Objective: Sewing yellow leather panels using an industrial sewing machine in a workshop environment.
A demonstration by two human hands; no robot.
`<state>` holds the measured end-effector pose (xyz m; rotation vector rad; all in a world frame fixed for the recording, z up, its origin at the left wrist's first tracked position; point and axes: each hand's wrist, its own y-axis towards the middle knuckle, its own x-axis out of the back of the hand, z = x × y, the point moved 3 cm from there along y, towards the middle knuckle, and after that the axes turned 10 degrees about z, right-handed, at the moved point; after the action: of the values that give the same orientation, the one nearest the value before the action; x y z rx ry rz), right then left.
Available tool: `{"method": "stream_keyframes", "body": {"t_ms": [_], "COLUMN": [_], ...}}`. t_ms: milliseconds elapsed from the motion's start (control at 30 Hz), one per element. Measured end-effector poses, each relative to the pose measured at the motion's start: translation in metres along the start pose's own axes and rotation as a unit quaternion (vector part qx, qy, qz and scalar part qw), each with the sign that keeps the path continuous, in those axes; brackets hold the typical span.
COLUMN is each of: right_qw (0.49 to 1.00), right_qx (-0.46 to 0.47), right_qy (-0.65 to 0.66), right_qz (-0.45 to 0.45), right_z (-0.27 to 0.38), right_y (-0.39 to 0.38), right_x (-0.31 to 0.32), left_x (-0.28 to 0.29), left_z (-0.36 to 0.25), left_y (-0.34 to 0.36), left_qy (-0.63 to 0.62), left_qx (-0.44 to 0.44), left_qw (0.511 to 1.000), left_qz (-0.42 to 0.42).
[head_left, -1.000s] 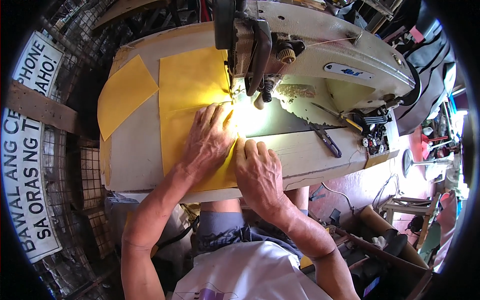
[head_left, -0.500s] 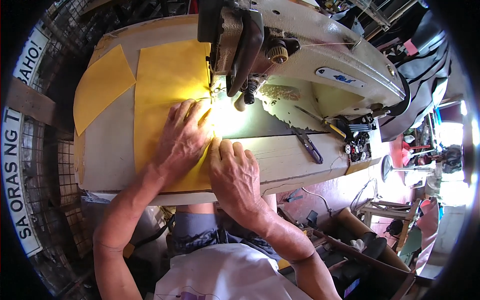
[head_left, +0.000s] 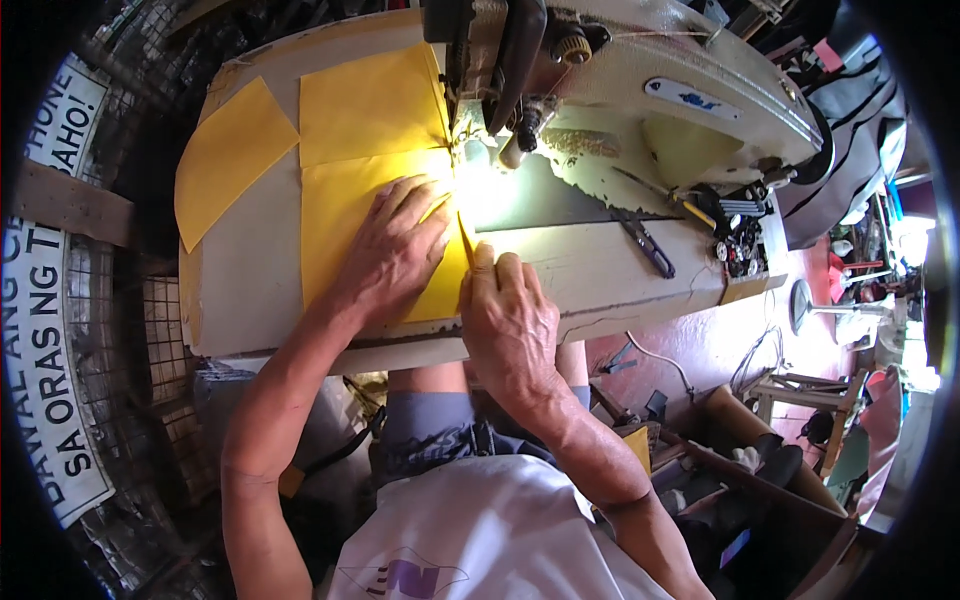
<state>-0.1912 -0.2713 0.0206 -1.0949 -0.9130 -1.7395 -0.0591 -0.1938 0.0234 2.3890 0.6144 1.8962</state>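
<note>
A large yellow fabric panel [head_left: 372, 112] lies flat on the sewing machine table, a crosswise seam or fold line across its middle. Its right edge runs under the lit needle area of the sewing machine [head_left: 640, 85]. My left hand [head_left: 400, 245] rests palm down on the panel, fingers stretched toward the presser foot. Nearer to me, my right hand [head_left: 512, 320] pinches the panel's right edge between thumb and bent fingers. A smaller yellow piece [head_left: 238, 160] with a curved side lies left of the panel. The glare hides the needle point.
On the table's right lie dark thread snips [head_left: 645, 245], a yellow-handled screwdriver [head_left: 697, 208] and a tray of bobbins [head_left: 745, 255]. The table's front edge [head_left: 400, 355] is just above my lap. A wire mesh with signs [head_left: 65, 390] stands at the left.
The whole view has shifted. The panel has slid a little away from me past the needle, and its crosswise line now shows clearly. My right hand sits slightly farther back along the edge.
</note>
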Motion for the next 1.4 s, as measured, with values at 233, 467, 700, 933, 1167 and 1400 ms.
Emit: {"method": "stream_keyframes", "body": {"t_ms": [233,467,700,933,1167,1400], "right_qw": [1.0,0.989,0.991,0.997,0.995,0.991], "right_qx": [0.001,0.04,0.012,-0.014,0.015,0.062], "right_qy": [-0.024,-0.142,-0.121,0.01,0.014,-0.078], "right_qz": [-0.012,-0.004,0.051,-0.081,-0.095,-0.093], "right_z": [0.006,0.028,0.031,0.016,0.011,0.023], "right_y": [-0.015,-0.015,-0.018,-0.032,-0.032,-0.028], "right_x": [0.003,0.007,0.004,0.0,-0.006,-0.001], "left_x": [-0.007,-0.005,-0.006,-0.004,0.002,0.0], "left_z": [0.004,0.003,0.008,-0.002,-0.007,-0.007], "left_y": [-0.005,-0.007,-0.014,-0.029,-0.026,-0.029], "left_qy": [0.004,-0.037,-0.045,-0.047,-0.037,-0.044], "left_qx": [-0.006,-0.024,-0.03,-0.065,-0.059,-0.088], "left_qw": [1.0,0.999,0.998,0.996,0.997,0.995], "left_qz": [-0.011,-0.016,0.01,0.032,0.033,0.016]}}
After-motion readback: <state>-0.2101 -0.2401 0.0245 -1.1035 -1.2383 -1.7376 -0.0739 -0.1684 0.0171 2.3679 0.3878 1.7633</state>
